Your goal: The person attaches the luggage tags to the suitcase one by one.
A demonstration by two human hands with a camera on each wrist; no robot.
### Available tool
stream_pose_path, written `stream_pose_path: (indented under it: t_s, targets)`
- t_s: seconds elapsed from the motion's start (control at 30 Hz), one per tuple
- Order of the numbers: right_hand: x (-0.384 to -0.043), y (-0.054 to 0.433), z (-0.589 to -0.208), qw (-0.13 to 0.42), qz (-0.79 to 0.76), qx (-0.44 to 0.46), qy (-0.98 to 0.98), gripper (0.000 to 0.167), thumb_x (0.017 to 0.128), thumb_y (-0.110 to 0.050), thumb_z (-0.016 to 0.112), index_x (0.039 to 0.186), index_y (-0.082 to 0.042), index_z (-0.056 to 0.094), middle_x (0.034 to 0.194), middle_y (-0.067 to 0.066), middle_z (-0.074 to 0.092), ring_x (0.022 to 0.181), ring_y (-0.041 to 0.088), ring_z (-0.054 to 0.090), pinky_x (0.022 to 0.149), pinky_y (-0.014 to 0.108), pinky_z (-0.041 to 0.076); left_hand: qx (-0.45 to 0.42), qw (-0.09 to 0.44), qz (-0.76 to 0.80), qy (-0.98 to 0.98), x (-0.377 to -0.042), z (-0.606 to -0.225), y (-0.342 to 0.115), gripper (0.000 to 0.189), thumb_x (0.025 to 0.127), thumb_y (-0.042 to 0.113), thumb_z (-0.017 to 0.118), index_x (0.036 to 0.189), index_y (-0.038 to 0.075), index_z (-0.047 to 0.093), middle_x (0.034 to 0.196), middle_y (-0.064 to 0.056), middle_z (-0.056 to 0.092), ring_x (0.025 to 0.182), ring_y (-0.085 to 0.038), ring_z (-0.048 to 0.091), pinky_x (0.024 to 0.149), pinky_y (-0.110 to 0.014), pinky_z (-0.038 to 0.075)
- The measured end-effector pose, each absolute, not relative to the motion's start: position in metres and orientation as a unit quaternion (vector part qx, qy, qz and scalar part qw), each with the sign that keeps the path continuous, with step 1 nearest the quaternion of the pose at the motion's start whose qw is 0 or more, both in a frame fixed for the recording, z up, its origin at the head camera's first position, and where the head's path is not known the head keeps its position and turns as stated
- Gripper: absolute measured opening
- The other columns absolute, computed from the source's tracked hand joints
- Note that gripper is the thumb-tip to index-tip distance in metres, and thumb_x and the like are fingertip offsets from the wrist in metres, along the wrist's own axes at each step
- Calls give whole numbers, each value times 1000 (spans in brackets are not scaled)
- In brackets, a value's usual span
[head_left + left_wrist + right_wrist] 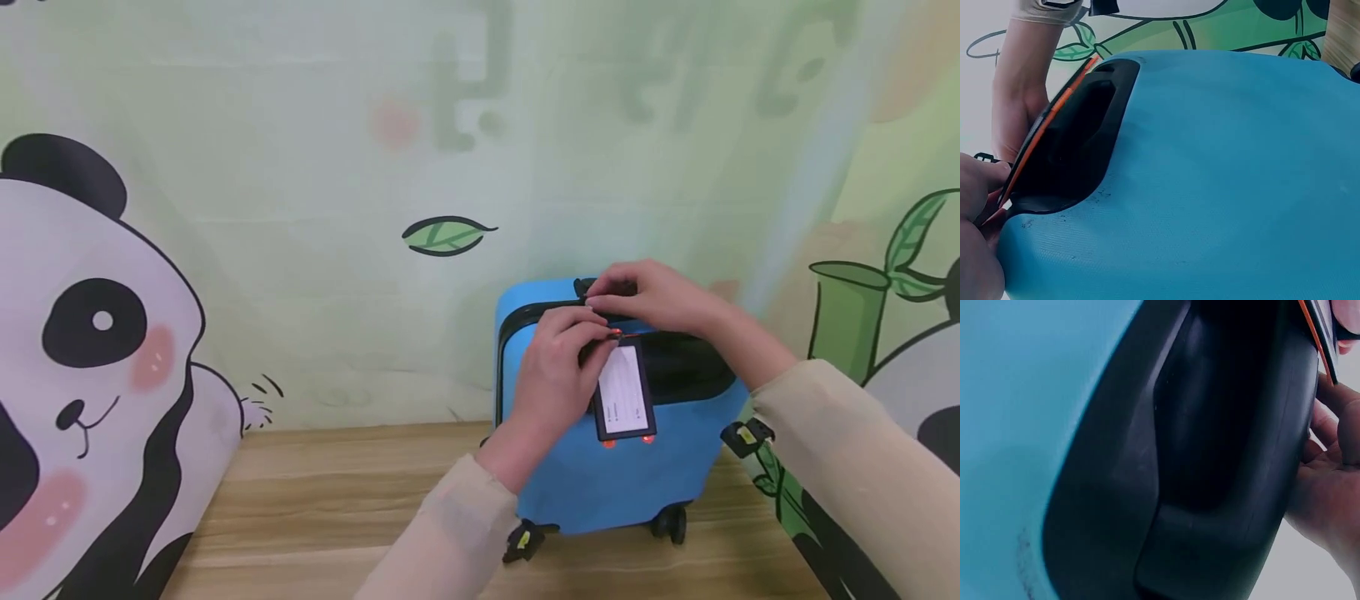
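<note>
A blue suitcase (600, 492) stands upright, with a black recessed handle (686, 367) along its top edge. A luggage tag (625, 392) with a black frame, white card and orange edging hangs against its front. My left hand (558, 367) pinches the tag at its upper end; in the left wrist view its fingers (979, 187) are at the tag's lower end. Over the suitcase top, my right hand (652, 296) has thumb and fingers together at the tag's thin black strap (985, 157). The strap's exact path is partly hidden by the fingers.
The suitcase rests by its wheels (670, 523) on a wood-grain surface (337, 500). Behind it hangs a pale green printed backdrop (300, 167), with a panda picture (97, 333) at left and a bamboo picture (847, 317) at right.
</note>
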State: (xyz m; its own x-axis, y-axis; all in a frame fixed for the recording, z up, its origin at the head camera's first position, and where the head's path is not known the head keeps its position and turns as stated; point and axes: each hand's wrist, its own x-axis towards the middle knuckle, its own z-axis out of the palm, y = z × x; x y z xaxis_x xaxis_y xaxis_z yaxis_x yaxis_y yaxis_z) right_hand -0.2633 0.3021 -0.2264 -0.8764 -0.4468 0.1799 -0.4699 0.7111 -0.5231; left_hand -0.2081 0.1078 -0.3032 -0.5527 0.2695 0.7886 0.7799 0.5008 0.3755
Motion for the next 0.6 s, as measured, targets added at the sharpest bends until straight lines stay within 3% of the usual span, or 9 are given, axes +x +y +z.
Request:
stream_pose_path:
  t_s: [0.2, 0.5, 0.6]
  targets:
    - [-264, 300, -232, 61, 307, 266, -912, 14, 104, -14, 72, 114, -5, 75, 112, 10, 74, 105, 27, 65, 102, 48, 51, -308, 319, -394, -805, -208, -299, 109, 18, 99, 17, 79, 113, 7, 82, 122, -4, 73, 120, -20, 64, 99, -22, 55]
    - [-257, 306, -242, 149, 313, 273, -897, 9, 101, -10, 75, 109, -6, 76, 109, 9, 73, 100, 25, 66, 104, 54, 54, -283, 304, -444, -794, -214, -292, 110, 12, 98, 17, 80, 106, 7, 82, 115, -4, 74, 112, -20, 65, 94, -23, 56]
    - [-256, 308, -244, 164, 316, 261, -897, 7, 100, -9, 75, 107, -7, 77, 109, 9, 73, 100, 22, 64, 102, 47, 54, -275, 295, -461, -790, -215, -289, 110, 13, 98, 17, 80, 105, 7, 82, 114, -5, 74, 111, -22, 66, 93, -25, 57]
